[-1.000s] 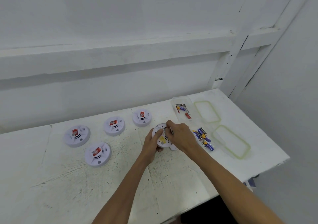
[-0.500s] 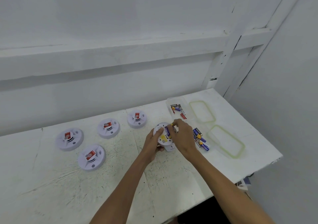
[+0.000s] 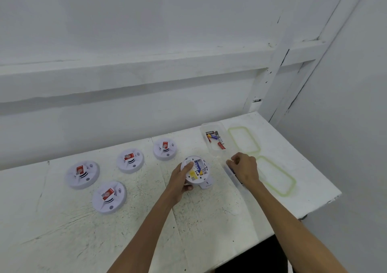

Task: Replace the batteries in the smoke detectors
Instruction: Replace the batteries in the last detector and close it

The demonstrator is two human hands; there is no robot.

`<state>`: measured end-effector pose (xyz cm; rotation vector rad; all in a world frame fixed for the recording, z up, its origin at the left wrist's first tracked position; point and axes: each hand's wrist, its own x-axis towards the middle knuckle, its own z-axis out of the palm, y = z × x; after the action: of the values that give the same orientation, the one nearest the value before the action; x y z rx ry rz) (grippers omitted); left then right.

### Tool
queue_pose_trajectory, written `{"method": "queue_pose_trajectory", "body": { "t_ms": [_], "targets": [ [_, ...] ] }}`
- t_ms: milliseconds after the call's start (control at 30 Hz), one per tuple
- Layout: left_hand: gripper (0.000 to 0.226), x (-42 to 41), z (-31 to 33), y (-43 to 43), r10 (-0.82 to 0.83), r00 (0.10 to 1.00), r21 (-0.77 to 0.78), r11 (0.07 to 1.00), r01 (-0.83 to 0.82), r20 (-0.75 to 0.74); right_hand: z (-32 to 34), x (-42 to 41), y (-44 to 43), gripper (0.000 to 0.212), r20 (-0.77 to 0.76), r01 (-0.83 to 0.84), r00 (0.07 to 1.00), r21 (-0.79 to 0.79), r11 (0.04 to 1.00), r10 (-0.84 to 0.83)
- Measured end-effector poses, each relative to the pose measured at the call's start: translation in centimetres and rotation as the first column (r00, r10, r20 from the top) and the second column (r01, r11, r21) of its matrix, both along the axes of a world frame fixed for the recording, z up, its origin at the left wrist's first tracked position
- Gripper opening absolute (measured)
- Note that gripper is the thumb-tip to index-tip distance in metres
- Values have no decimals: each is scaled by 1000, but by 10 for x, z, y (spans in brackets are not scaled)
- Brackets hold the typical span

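Left hand grips the open detector by its rim, back side up and tilted toward the camera. Can't tell if it's resting on the table or just off it. That hold keeps the battery bay visible and braced for pressing cells in. One blue cell sits in the bay and the slot beside it looks empty, so I judge this unit half loaded. A white plate, likely its cover, lies touching it on the near side, parked close for refit. Right hand is apart from the detector, over the near tub of cells, fingers curled. Can't tell whether it pinches a cell or nothing. Far tub holds mixed loose cells, probably spent ones kept separate. Both lids lie to the right, out of the reach path. Four closed detectors sit face up well to the left, red stickers showing. Done or pending, can't tell. Next move likely: seat a second cell, minding polarity.
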<state>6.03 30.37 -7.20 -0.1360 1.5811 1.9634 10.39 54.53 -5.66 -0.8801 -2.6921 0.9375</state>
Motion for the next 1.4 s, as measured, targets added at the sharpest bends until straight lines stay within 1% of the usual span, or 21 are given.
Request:
{"method": "queue_pose_trajectory", "body": {
  "t_ms": [67, 133, 200, 233, 300, 333, 400, 467, 633, 767, 833, 933, 1000, 1067, 1133, 1200, 1267, 1333, 1400],
  "targets": [
    [28, 0, 1, -1, 6, 1000, 4, 1000, -6, 7, 8, 0, -5, 19, -92, 2, 996, 22, 1000, 0],
    [28, 0, 2, -1, 7, 1000, 3, 1000, -8, 7, 18, -1, -13, 16, -190, -31, 981, 16, 999, 34],
    [28, 0, 1, -1, 7, 1000, 0, 1000, -7, 1, 28, -2, -21, 11, -242, -153, 958, 25, 988, 154],
    [29, -1, 2, 0, 6, 1000, -1, 1000, -6, -3, 33, -2, -27, 12, -246, -263, 931, 57, 963, 269],
    [30, -2, 3, 2, -1, 1000, -7, 1000, 1, -14, 39, -3, -38, 24, -212, -487, 839, 122, 865, 502],
    [30, -2, 4, 3, -6, 1000, -13, 1000, 6, -22, 41, -3, -44, 28, -178, -569, 790, 145, 810, 587],
    [29, -2, 8, 4, -14, 999, -13, 1000, 13, -40, 44, -3, -52, 29, -105, -674, 710, 185, 715, 696],
    [26, -2, 11, 3, -19, 998, -22, 1000, 18, -57, 43, -4, -57, 26, -38, -724, 663, 221, 653, 748],
    [27, -4, 9, -1, -29, 996, -63, 998, 24, -82, 43, -7, -62, 23, 26, -766, 597, 317, 560, 802],
    [29, -4, 7, -2, -49, 995, -87, 995, 41, -93, 43, -3, -67, 20, 71, -761, 582, 400, 511, 810],
    [31, -5, 8, -3, -74, 993, -100, 993, 64, -97, 45, -2, -71, 20, 110, -754, 589, 429, 496, 800],
    [30, -8, 15, -3, -118, 989, -105, 989, 108, -89, 46, -1, -78, 26, 169, -757, 593, 451, 473, 787],
    [27, -8, 19, -4, -119, 990, -67, 991, 114, -75, 45, -2, -81, 31, 186, -753, 596, 468, 462, 781],
    [27, -8, 20, -5, -94, 995, -17, 996, 93, -40, 44, -4, -81, 33, 163, -744, 593, 486, 458, 789],
    [29, -7, 19, -5, -49, 999, 42, 998, 48, 18, 43, -2, -77, 30, 126, -742, 568, 506, 440, 813],
    [30, -7, 17, -5, -14, 998, 82, 997, 9, 56, 41, 1, -72, 28, 62, -726, 541, 537, 429, 839],
    [29, -7, 18, -4, -16, 997, 90, 996, 9, 71, 38, 3, -66, 26, -10, -704, 521, 561, 436, 854],
    [27, -7, 20, -4, -32, 996, 92, 995, 24, 87, 37, 4, -59, 23, -28, -702, 498, 574, 421, 867],
    [25, -7, 19, -4, -41, 993, 102, 994, 29, 110, 37, 4, -54, 25, -6, -722, 483, 563, 402, 876]
  ]
}}
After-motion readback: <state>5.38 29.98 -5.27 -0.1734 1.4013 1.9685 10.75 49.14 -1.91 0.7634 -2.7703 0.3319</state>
